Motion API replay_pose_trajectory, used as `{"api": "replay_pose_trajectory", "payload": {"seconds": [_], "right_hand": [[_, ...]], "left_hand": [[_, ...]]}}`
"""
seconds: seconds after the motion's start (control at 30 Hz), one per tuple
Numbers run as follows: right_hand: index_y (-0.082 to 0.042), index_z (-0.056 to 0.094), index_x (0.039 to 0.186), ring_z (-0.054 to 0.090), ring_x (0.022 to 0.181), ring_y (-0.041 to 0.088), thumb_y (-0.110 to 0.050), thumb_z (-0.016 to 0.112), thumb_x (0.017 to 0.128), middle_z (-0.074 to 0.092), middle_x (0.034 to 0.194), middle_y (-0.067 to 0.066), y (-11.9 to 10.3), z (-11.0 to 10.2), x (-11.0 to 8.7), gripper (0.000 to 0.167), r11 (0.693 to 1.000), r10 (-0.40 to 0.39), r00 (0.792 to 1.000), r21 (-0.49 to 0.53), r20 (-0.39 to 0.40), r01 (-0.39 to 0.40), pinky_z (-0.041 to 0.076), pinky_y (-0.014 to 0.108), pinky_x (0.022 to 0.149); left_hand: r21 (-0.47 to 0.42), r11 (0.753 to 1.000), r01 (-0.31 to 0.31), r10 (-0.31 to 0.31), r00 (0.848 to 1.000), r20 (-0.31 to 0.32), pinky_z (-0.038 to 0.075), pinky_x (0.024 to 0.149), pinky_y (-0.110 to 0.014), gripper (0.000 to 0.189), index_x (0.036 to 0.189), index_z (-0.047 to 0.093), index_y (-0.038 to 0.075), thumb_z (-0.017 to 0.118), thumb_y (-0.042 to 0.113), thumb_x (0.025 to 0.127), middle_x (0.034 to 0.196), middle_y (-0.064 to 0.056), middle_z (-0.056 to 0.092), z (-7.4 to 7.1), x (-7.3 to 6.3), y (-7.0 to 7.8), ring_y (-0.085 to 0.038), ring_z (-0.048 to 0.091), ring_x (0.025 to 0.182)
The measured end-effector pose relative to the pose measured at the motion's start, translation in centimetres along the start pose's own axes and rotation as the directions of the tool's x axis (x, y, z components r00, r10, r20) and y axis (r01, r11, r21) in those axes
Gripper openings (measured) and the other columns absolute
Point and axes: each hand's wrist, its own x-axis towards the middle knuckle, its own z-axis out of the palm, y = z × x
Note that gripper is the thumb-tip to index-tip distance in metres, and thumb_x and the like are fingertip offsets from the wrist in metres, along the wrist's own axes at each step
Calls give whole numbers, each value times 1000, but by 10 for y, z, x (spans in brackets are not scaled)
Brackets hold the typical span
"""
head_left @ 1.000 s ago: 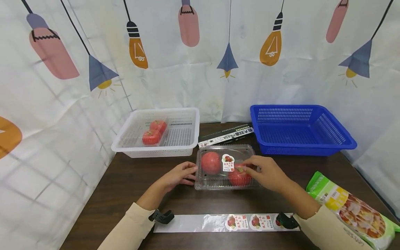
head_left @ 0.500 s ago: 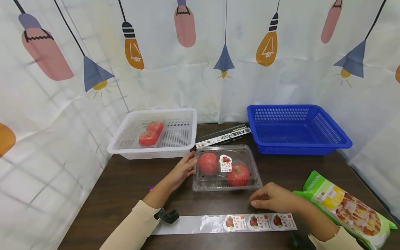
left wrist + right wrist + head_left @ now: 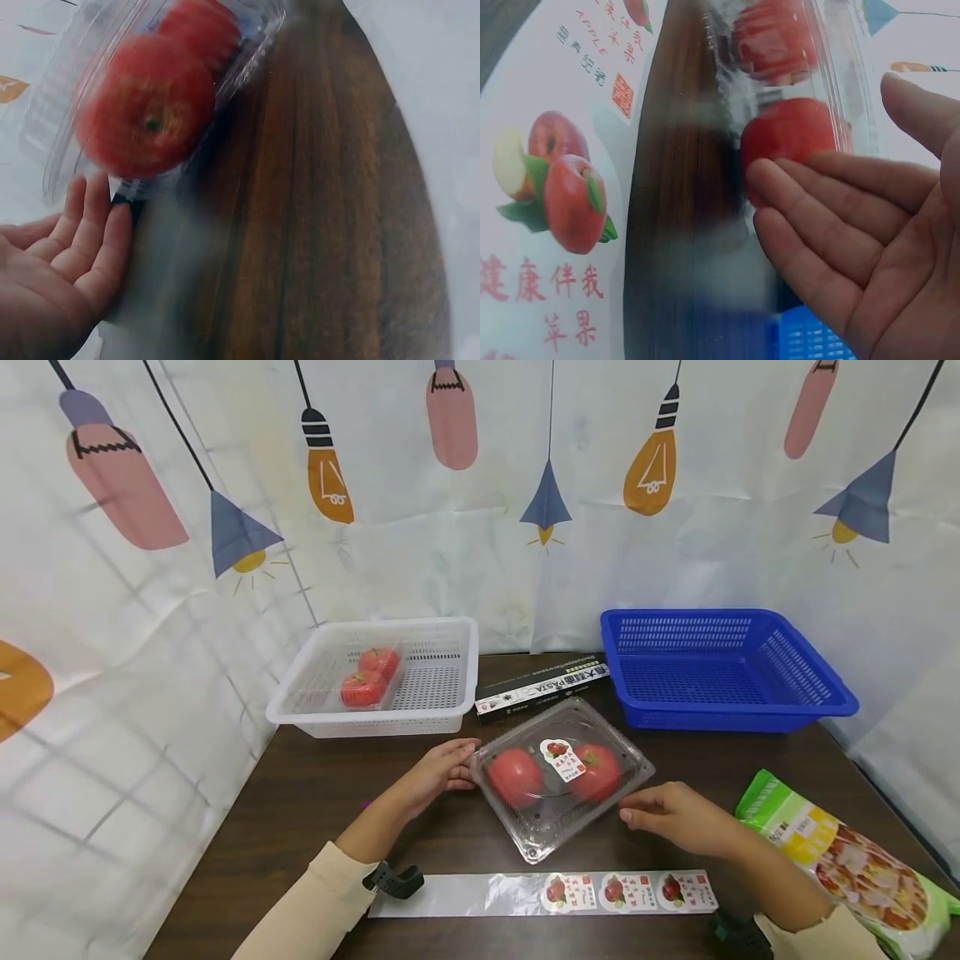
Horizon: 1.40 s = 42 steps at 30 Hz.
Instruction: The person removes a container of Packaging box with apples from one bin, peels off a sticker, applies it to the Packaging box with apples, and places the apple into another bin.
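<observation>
A clear plastic clamshell box (image 3: 553, 827) with two round red fruits (image 3: 517, 778) lies turned at an angle on the dark table. On its lid is a white apple sticker (image 3: 562, 760). My left hand (image 3: 433, 779) has its fingertips right at the box's left corner. Its fingers (image 3: 100, 210) extend loosely toward the box edge in the left wrist view. Beside the box's right edge is my right hand (image 3: 678, 817), fingers nearly straight; in the right wrist view they overlap the nearer fruit (image 3: 791, 131). In front lies a strip of apple stickers (image 3: 450, 896).
Behind the box stand a white basket (image 3: 390, 725) holding another box of red fruits (image 3: 370, 678), and a blue basket (image 3: 735, 714). A black pasta box (image 3: 540, 687) lies between them. At the right is a green food bag (image 3: 855, 864).
The box has turned from square-on to a diagonal. My right hand left the sticker on the lid, dropped toward the front, then came up to the box's right edge. The left hand stayed at its left side.
</observation>
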Motion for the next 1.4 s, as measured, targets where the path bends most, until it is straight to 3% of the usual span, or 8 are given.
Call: {"api": "replay_pose_trajectory", "payload": {"seconds": [0.17, 0.3, 0.6, 0.77, 1.03, 1.23, 1.3, 1.4], "right_hand": [[0, 63, 123, 66, 89, 12, -40, 54, 99, 71, 95, -3, 2, 1, 7, 48, 998, 63, 997, 4, -33, -63, 53, 33, 79], [3, 58, 127, 65, 90, 15, -40, 54, 99, 70, 100, 3, 3, 5, 12, 51, 994, 107, 992, 39, -71, -104, 54, 32, 76], [6, 42, 139, 65, 97, 24, -43, 55, 98, 61, 122, 20, 2, 12, 30, 65, 943, 237, 964, 267, -119, -199, 56, 36, 73], [8, 36, 142, 64, 97, 25, -44, 56, 98, 55, 129, 26, 0, 14, 37, 71, 922, 277, 951, 316, -138, -223, 56, 38, 75], [5, 36, 143, 62, 102, 27, -56, 56, 93, 50, 134, 28, -7, 11, 46, 81, 912, 344, 925, 290, -160, -289, 56, 38, 76], [2, 34, 143, 64, 83, 22, -65, 59, 86, 48, 135, 27, -11, 11, 53, 92, 907, 398, 903, 217, -164, -360, 55, 41, 75], [2, 34, 143, 63, 81, 22, -65, 60, 85, 48, 134, 26, -12, 11, 55, 92, 909, 397, 903, 203, -165, -363, 54, 40, 74], [3, 32, 142, 61, 92, 26, -63, 61, 86, 47, 135, 26, -14, 11, 56, 91, 912, 389, 907, 208, -164, -354, 54, 42, 76]], "left_hand": [[49, 997, 54, -57, 997, 59, 53, 85, -38, 62, 141, 35, -6, 46, 40, 102, 88, -5, 59, 3, -3, -2, -17, 62, 78], [77, 995, 63, -71, 992, 106, 55, 78, -35, 59, 140, 36, -4, 41, 42, 104, 80, -5, 60, 5, -5, -4, -18, 62, 73], [86, 995, 47, -63, 978, 200, 56, 71, -37, 57, 142, 34, -3, 41, 38, 105, 79, -8, 65, 17, -8, -7, -20, 65, 68], [90, 994, 69, -85, 976, 199, 57, 72, -39, 59, 146, 30, 0, 55, 30, 101, 79, -10, 65, 23, -10, -7, -22, 66, 67], [95, 987, 129, -143, 977, 159, 57, 74, -41, 72, 148, 27, 4, 66, 32, 94, 80, -13, 66, 33, -12, -4, -25, 67, 68], [65, 989, 130, -138, 979, 153, 57, 74, -41, 79, 149, 23, 4, 72, 26, 90, 81, -14, 69, 39, -12, -4, -23, 67, 66], [58, 990, 126, -133, 980, 150, 57, 73, -41, 81, 148, 21, 2, 73, 24, 89, 81, -14, 69, 42, -12, -3, -22, 67, 65], [54, 991, 125, -132, 980, 147, 58, 71, -40, 84, 148, 20, 1, 74, 22, 88, 80, -14, 70, 44, -12, -3, -22, 67, 64]]}}
